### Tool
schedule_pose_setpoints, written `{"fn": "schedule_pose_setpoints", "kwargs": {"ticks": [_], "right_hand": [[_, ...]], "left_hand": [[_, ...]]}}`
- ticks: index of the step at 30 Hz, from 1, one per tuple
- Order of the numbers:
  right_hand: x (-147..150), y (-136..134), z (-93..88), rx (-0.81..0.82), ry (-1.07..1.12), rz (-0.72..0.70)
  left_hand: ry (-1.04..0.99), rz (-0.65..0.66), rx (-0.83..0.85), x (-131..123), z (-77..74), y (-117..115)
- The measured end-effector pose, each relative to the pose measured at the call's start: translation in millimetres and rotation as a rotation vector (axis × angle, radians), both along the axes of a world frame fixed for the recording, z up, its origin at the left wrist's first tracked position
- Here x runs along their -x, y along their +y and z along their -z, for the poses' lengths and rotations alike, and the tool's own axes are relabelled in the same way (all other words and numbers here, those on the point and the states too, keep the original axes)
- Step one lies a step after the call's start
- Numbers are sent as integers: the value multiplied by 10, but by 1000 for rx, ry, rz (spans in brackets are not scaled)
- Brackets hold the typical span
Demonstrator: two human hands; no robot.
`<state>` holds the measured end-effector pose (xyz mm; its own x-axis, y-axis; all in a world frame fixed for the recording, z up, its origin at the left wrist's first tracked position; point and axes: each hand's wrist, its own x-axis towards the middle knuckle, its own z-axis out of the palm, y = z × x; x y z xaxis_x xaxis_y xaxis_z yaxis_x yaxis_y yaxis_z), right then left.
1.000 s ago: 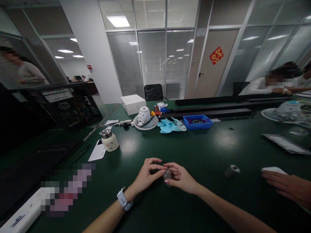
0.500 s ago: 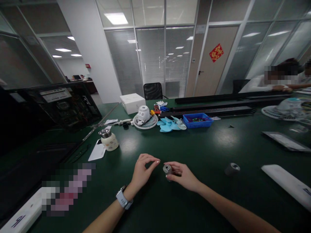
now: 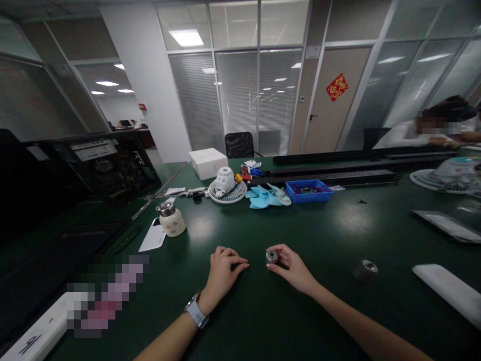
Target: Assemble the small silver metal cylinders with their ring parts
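Note:
My right hand point(image 3: 291, 269) grips a small grey metal cylinder point(image 3: 271, 257) between thumb and fingers. Its round end, with a ring and a dark centre, faces up towards me. Left of it, apart from the cylinder, my left hand point(image 3: 224, 271) is low over the green table, thumb and fingertips pinched together. Whether anything sits in that pinch is too small to make out. A watch with a pale strap point(image 3: 196, 310) is on the left wrist. A second metal cylinder point(image 3: 366, 269) stands to the right, out of reach of both hands' fingers.
On the green table point(image 3: 315, 321) are a cream flask point(image 3: 172, 219), a white fan part point(image 3: 227, 190), light blue fan blades point(image 3: 266, 196) and a blue tray point(image 3: 310, 191). A long white piece point(image 3: 447, 291) lies right. An opened computer case point(image 3: 101, 168) stands left. Another person sits far right.
My right hand has moved a little right with the cylinder, widening the gap between the hands. The left hand has dropped slightly, its fingertips still pinched. The view has shifted a little.

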<state>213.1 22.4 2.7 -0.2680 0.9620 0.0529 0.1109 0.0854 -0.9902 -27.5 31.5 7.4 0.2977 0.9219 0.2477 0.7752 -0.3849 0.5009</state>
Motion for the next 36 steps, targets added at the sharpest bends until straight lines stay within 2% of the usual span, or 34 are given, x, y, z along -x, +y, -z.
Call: {"fn": "schedule_pose_setpoints", "kwargs": {"ticks": [5, 9, 13, 20, 25, 28, 36], "right_hand": [[-62, 48, 31, 47, 7, -26], [-77, 56, 12, 259, 300, -56], [-45, 6, -94, 489, 628, -78], [-6, -26, -152, 711, 779, -82], [-32, -23, -99, 638, 728, -65], [-67, -17, -65, 534, 625, -65], [-174, 37, 54, 63, 11, -13]], "left_hand": [[6, 1, 2, 6, 15, -7], [-17, -9, -21, 4, 23, -16], [-16, -21, -58, -7, -2, -38], [17, 17, -35, -28, -28, -71], [-3, 29, -3, -27, -3, -61], [-15, 45, 11, -19, 12, -50], [-47, 77, 12, -4, 54, -27]]}}
